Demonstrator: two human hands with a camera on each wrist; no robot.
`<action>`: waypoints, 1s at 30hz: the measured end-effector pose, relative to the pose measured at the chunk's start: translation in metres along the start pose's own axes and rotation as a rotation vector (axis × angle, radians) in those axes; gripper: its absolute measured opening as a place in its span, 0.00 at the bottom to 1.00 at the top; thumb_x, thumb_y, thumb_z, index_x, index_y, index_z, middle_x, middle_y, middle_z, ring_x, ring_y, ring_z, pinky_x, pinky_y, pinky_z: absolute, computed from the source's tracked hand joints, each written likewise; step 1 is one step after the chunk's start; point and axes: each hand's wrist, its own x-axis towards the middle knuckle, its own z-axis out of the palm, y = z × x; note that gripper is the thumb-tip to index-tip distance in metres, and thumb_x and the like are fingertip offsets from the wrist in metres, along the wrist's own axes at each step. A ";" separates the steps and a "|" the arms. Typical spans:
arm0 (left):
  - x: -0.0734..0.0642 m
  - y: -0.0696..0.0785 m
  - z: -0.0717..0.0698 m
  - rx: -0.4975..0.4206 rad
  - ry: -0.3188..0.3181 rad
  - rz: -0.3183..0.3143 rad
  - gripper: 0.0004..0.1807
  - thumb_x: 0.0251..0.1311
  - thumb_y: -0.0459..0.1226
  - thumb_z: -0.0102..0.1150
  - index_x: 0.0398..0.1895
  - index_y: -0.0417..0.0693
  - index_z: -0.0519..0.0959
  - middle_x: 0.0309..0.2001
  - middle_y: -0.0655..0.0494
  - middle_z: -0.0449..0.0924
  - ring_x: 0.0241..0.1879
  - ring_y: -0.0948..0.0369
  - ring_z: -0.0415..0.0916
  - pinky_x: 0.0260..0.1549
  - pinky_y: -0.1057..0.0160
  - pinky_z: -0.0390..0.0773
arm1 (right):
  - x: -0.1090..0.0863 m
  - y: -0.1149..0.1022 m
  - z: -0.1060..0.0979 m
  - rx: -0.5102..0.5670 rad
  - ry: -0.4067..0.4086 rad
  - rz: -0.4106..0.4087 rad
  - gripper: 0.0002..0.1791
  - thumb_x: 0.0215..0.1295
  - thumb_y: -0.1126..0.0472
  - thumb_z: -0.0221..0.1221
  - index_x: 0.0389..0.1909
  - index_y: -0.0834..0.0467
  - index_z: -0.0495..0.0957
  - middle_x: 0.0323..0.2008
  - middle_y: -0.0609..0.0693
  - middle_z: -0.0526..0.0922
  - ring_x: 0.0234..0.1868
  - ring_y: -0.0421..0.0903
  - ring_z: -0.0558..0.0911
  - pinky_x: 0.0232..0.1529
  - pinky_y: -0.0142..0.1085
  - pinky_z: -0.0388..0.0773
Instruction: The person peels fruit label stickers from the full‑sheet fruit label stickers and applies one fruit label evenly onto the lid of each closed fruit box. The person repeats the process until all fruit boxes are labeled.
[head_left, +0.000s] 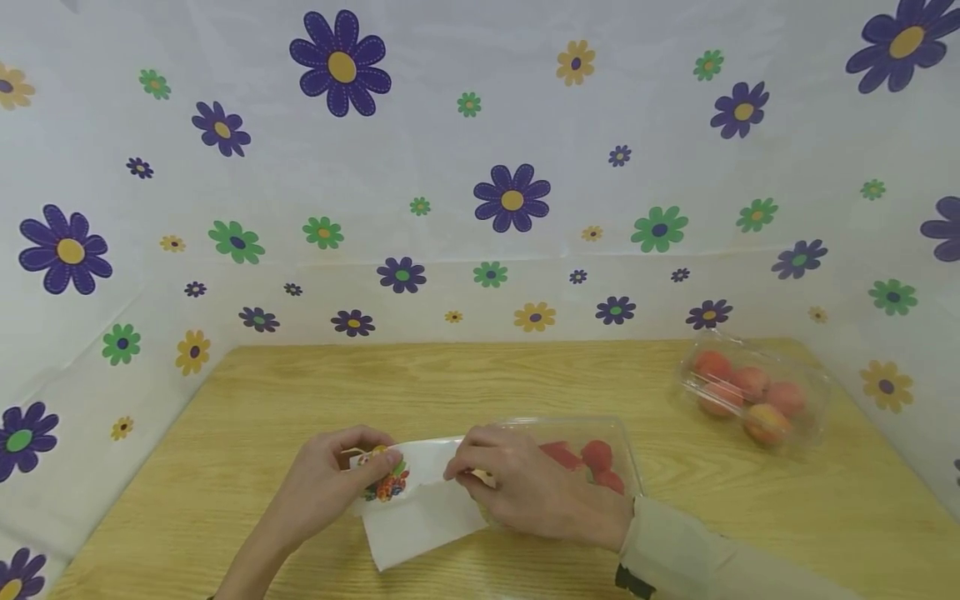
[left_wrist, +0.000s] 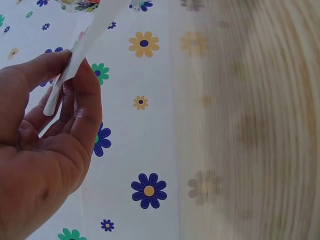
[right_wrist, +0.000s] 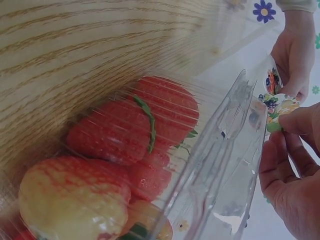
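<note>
A white sheet (head_left: 427, 521) with a colourful fruit print (head_left: 385, 482) is held above the table between both hands. My left hand (head_left: 322, 475) pinches its left end, thumb on the printed side; in the left wrist view the sheet (left_wrist: 75, 62) appears edge-on between thumb and fingers. With thumb and fingertips, my right hand (head_left: 517, 479) pinches a fruit-printed label (right_wrist: 280, 107) at the sheet's other side. Under and behind the right forearm stands a clear plastic box (head_left: 622, 442) holding red strawberries (head_left: 597, 457). Its plastic edge partly overlaps the label in the right wrist view.
A second clear box (head_left: 813, 425) at the back right of the wooden table (head_left: 420, 379) contains several round red-orange fruits (head_left: 765, 423). The flower-patterned white cloth (head_left: 427, 150) rises behind the table and along both sides. Another yellow-and-red fruit (right_wrist: 75, 200) sits among the strawberries.
</note>
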 end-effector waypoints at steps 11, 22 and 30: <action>-0.001 -0.004 0.000 -0.009 0.011 -0.009 0.14 0.64 0.51 0.68 0.45 0.55 0.87 0.40 0.55 0.86 0.27 0.61 0.74 0.23 0.67 0.74 | -0.001 0.001 0.001 0.015 -0.005 -0.032 0.06 0.64 0.70 0.67 0.38 0.56 0.87 0.37 0.45 0.85 0.38 0.36 0.79 0.40 0.24 0.81; 0.000 -0.005 -0.002 0.014 0.037 -0.012 0.14 0.63 0.53 0.69 0.44 0.57 0.87 0.39 0.57 0.86 0.25 0.62 0.70 0.21 0.67 0.69 | -0.001 0.002 0.002 0.024 -0.006 -0.054 0.06 0.63 0.71 0.68 0.37 0.57 0.87 0.36 0.46 0.85 0.37 0.36 0.79 0.40 0.17 0.76; 0.001 -0.006 -0.002 0.031 0.046 -0.031 0.16 0.62 0.56 0.68 0.45 0.58 0.87 0.39 0.57 0.86 0.25 0.62 0.69 0.20 0.67 0.66 | -0.002 0.003 0.002 0.019 0.007 -0.074 0.06 0.63 0.70 0.68 0.37 0.57 0.87 0.37 0.45 0.85 0.38 0.36 0.80 0.40 0.17 0.77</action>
